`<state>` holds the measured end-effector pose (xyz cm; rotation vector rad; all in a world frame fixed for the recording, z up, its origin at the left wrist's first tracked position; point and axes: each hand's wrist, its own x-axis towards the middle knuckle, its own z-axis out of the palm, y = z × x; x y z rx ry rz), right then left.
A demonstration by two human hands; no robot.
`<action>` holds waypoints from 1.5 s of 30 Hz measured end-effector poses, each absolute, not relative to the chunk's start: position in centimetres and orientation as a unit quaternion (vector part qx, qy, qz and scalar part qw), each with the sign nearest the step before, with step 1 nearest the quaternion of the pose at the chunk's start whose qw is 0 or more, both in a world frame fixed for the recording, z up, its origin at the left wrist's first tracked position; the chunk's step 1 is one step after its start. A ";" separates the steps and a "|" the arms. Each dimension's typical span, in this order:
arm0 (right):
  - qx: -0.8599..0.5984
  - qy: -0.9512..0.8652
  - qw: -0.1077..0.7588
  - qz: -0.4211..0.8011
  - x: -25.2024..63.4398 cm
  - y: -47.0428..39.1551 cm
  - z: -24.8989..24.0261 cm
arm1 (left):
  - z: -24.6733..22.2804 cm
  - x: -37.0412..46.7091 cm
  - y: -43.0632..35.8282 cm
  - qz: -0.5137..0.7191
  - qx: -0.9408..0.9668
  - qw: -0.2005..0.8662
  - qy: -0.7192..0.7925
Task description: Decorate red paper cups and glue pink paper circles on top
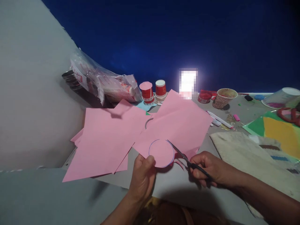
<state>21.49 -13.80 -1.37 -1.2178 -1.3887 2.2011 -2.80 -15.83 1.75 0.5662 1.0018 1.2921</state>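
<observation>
My left hand [143, 175] pinches the near edge of a sheet of pink paper [180, 122] between thumb and fingers. On that sheet a circle [161, 153] is drawn in blue-purple line, and its near and right edge is partly cut free. A curled pink strip [180, 163] hangs beside the cut. My right hand [206, 168] grips black-handled scissors [184, 157], whose blades lie at the circle's upper right edge. Further pink sheets [105, 140] lie to the left of my left hand.
Two red cups [147, 95] stand upside down at the back, near a plastic-wrapped bundle [103, 81]. Rightward are a patterned paper cup [225, 97], markers [220, 119], a cloth [234, 147] and coloured sheets [281, 134] with red-handled scissors [288, 116]. A wall [35, 78] rises at left.
</observation>
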 end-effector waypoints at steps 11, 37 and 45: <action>-0.429 -0.471 0.134 0.759 21.3 -13.8 -1.2 | 1.8 -1.3 -13.5 0.592 0.237 0.582 0.505; -0.413 -0.474 0.130 0.767 21.3 -13.8 -0.9 | 2.4 -1.4 -13.8 0.560 0.258 0.613 0.494; -0.405 -0.465 0.145 0.774 21.3 -13.9 -1.2 | 2.4 -1.6 -13.8 0.557 0.260 0.622 0.485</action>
